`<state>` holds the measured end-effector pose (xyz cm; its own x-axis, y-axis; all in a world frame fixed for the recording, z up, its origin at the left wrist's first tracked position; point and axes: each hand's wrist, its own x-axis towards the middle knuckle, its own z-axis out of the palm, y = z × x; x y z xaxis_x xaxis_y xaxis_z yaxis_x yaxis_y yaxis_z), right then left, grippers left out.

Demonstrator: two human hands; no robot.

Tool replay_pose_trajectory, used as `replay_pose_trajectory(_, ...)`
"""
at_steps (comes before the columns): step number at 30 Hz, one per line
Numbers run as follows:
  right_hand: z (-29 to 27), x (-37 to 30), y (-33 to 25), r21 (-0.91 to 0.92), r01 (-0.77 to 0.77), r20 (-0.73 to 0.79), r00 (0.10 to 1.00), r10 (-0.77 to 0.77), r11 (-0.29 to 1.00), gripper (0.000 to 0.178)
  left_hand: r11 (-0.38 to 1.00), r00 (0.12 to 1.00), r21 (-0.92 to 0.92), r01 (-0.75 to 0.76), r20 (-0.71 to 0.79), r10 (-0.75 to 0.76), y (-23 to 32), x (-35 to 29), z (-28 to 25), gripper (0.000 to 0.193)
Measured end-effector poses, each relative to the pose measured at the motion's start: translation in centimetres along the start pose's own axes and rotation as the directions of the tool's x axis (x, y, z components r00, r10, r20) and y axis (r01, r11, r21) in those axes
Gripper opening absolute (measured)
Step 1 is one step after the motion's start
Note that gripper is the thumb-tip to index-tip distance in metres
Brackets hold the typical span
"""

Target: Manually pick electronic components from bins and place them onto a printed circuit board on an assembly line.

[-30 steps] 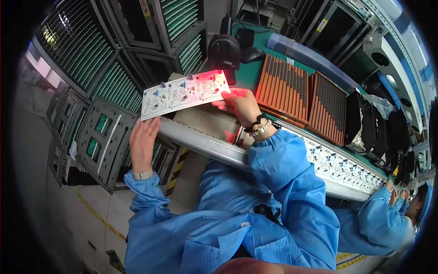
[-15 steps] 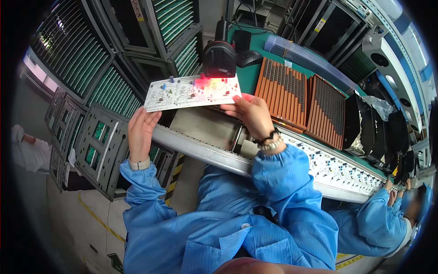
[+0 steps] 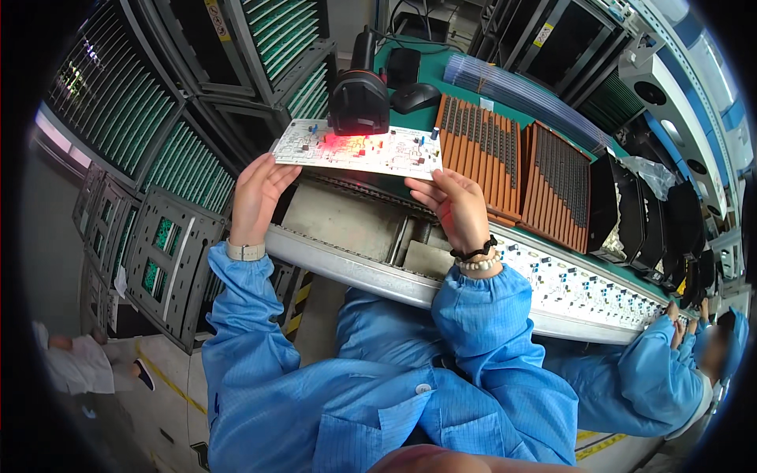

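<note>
A white circuit board (image 3: pixel 398 154) with small components on it is held up between my two hands. My left hand (image 3: pixel 259 189) grips its left end, fingers underneath. At its right end, my right hand (image 3: pixel 456 203) pinches the corner with thumb and fingers. Just above the board's far edge stands a black barcode scanner (image 3: pixel 359 102), casting red light on the components left of the middle.
Below the board runs a conveyor with a metal rail (image 3: pixel 347 264); more boards (image 3: pixel 583 284) lie along it to the right. Brown component tubes (image 3: pixel 481 150), black bins (image 3: pixel 619 209) and a mouse (image 3: pixel 415 97) sit behind. Slotted racks (image 3: pixel 118 102) stand left; a co-worker (image 3: pixel 646 378) works at right.
The board has shifted right relative to the scanner and appears turned around, so the red light falls on another part. Both hands still hold its ends. A person at far left has moved.
</note>
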<state>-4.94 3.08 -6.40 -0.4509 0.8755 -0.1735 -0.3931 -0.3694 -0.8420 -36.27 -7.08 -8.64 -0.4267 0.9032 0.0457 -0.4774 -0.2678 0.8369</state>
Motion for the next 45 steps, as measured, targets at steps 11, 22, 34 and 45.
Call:
replay_pose_trajectory(11, 0.8, 0.4, 0.7, 0.038, -0.034, 0.073, 0.997, 0.032, 0.999, 0.024, 1.000, 0.997, -0.012, -0.011, -0.076, 0.010, 0.3, 0.3, -1.7, 0.021)
replay_pose_trajectory(22, -1.2, -2.2, -0.8, -0.073, 0.028, -0.031, 0.999, -0.031, 0.997, 0.029, 0.998, 0.997, -0.005, 0.070, 0.025, -0.069, -0.7, -0.5, 1.4, 0.020)
replay_pose_trajectory(34, -3.9, -4.8, -2.5, -0.058, 0.122, -0.141, 0.981, -0.130, 0.991, 0.025, 0.990, 0.981, -0.046, 0.135, 0.145, -0.128, -2.3, 0.3, 5.1, 0.021)
replay_pose_trajectory(45, -4.1, -13.1, -2.8, -0.784, -0.017, -0.079, 0.994, -0.072, 0.621, 0.020, 0.764, 0.997, 0.645, 0.024, 0.046, -0.070, -1.8, -5.0, 4.4, 0.022)
